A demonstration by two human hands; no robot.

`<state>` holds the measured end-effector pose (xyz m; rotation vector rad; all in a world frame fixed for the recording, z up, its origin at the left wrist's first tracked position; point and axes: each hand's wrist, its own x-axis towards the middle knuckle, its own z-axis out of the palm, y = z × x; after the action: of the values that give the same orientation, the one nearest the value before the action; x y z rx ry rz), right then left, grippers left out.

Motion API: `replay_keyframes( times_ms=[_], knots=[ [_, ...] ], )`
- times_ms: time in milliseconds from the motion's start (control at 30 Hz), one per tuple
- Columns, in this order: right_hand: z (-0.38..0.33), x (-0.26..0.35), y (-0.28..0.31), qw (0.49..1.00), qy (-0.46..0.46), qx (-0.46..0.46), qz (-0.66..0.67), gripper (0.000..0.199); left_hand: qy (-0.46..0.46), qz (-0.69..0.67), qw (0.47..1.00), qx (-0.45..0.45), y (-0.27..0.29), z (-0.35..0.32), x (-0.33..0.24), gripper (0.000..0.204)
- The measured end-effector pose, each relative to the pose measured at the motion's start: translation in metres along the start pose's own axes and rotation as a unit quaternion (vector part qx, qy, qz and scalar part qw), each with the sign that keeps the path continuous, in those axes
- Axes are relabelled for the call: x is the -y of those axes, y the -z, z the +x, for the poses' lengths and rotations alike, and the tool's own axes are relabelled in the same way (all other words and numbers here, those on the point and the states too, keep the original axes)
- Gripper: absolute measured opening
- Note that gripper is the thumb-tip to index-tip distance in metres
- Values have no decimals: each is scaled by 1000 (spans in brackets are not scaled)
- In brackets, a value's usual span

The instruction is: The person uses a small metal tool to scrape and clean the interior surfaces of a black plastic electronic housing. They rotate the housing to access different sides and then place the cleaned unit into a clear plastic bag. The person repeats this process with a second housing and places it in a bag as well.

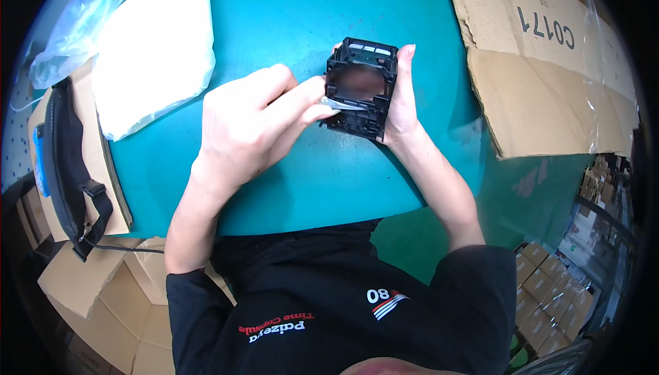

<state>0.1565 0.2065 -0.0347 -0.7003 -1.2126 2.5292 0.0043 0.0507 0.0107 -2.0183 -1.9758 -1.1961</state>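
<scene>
"Black plastic, that housing (pixel 358 123); where is it?"

"Above the green tabletop (pixel 309 196), nearer its right edge than its left. The right hand (pixel 402 110) grips it; the left hand (pixel 248 119) pinches a thin pale piece (pixel 341 105) at its opening."

"Elbow room?"

"Some, before the cardboard (pixel 542 104) along the right edge."

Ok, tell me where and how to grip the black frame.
Probably by its outer right wall, from the right: the black frame is boxy, so the right hand can cup that side, leaving the rounded opening uncovered and the left side to the left hand with its thin pale piece.
</scene>
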Motion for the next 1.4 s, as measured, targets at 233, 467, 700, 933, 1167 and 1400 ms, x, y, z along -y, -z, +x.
replay_keyframes(
  times_ms=[233, 467, 700, 933, 1167, 1400],
  knots=[
    [9, 25, 10, 914, 302, 13, -272, 88, 87, -109, 989, -39, -3, -3, 4, 72],
    [0, 20, 18, 778, 471, 92, -406, 122, 169, -232, 957, 35, -22, -6, -6, 75],
    [2, 24, 10, 809, 494, 96, -303, 82, 184, -498, 841, -100, -30, -13, -2, 70],
    [-2, 39, 11, 726, 551, 98, -399, 72, 11, -249, 968, -7, -14, -7, 14, 48],
    [-3, 34, 6, 735, 537, 104, -400, 72, -13, -146, 983, 108, -1, 0, 16, 46],
    [-4, 31, 6, 733, 527, 116, -414, 72, -36, -109, 983, 143, 0, -1, 17, 44]
  ],
)
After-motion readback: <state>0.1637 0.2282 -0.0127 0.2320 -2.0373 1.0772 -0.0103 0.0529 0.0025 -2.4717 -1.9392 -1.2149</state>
